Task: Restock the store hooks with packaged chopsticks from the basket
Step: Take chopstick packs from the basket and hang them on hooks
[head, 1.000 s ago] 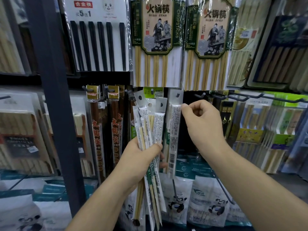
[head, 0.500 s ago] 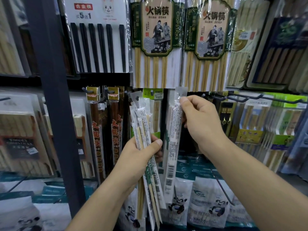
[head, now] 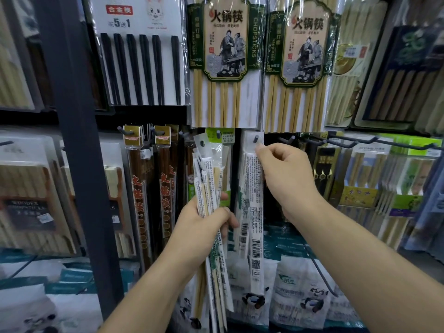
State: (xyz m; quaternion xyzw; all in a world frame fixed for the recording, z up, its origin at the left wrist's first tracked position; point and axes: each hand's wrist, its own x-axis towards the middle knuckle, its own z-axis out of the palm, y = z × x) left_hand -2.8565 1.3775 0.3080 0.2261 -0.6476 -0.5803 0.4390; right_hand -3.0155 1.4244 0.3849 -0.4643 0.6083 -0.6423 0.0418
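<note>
My left hand (head: 204, 227) grips a bundle of several narrow clear chopstick packs (head: 208, 186) with white printed labels, fanned upward in front of the display. My right hand (head: 287, 179) pinches the top of a single chopstick pack (head: 254, 212), whose hang hole sits over the tip of a dark hook (head: 256, 138). That pack hangs straight down in front of another like it. The basket is out of view.
Dark brown chopstick packs (head: 139, 188) hang on hooks to the left, beside a dark upright post (head: 79, 140). Large bamboo chopstick packs (head: 223, 63) hang above. Bare hooks (head: 341, 140) stick out to the right. Panda-printed bags (head: 305, 294) fill the row below.
My right hand has lifted the single pack up and to the right, bringing its hang hole onto the hook tip. The left hand has kept its bundle nearly still.
</note>
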